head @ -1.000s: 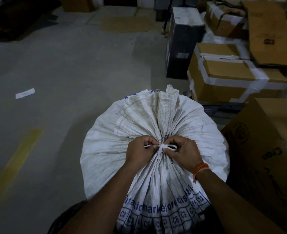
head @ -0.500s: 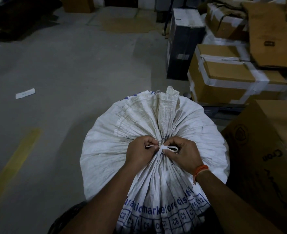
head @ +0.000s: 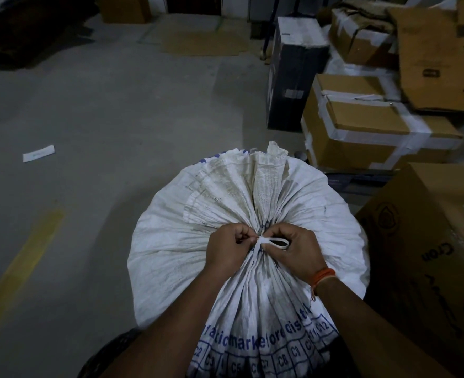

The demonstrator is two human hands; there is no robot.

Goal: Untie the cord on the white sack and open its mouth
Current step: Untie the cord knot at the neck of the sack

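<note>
Dim concrete floor (head: 116, 118), cardboard boxes (head: 367, 126) right; both grips, left hand (head: 229, 248) and right hand (head: 296, 251), pinching cord (head: 273, 241) on sack (head: 170, 241).

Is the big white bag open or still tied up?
Tied shut. The white sack is bunched tight at its neck, the cord looped around it.

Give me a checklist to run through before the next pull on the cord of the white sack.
1. Left hand pinching the flat white plastic cord: ok, its fingers close on the cord end at the knot.
2. Right hand on the cord's loop: ok, the loop lies over its fingers.
3. Knot loosened: not ok, the neck of the white woven plastic sack is cinched tight.
4. Sack mouth open: not ok, the folds are bunched together.
5. Room around the sack: ok on the left, bare grey concrete floor; the large brown cardboard box stands close on the right.
6. Knot type: cannot tell.
</note>
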